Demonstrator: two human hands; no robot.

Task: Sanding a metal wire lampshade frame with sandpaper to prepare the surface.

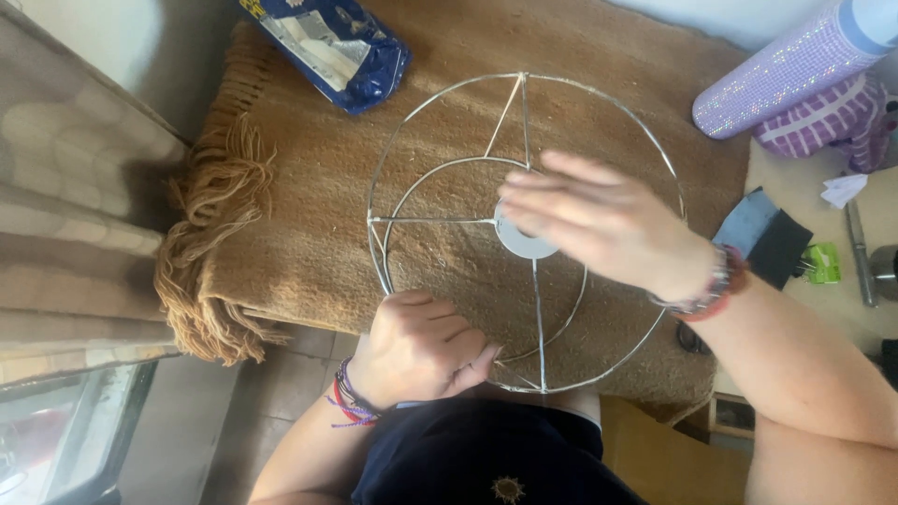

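Note:
A round wire lampshade frame (412, 122) with two rings, thin spokes and a grey centre disc (520, 243) rests on a brown fringed blanket (309, 234). My left hand (418, 348), with thread bracelets at the wrist, grips the frame's near rim at the lower left. My right hand (599, 220), wearing a beaded bracelet, hovers flat over the centre disc with its fingers spread and blurred; whether it touches the wire I cannot tell.
A blue plastic packet (327, 47) lies at the blanket's far edge. A sparkly purple bottle (786, 75) and purple striped cloth (832, 122) sit at the upper right. Dark fabric scraps (762, 238), a green item (823, 264) and a metal tool (861, 252) lie on the right.

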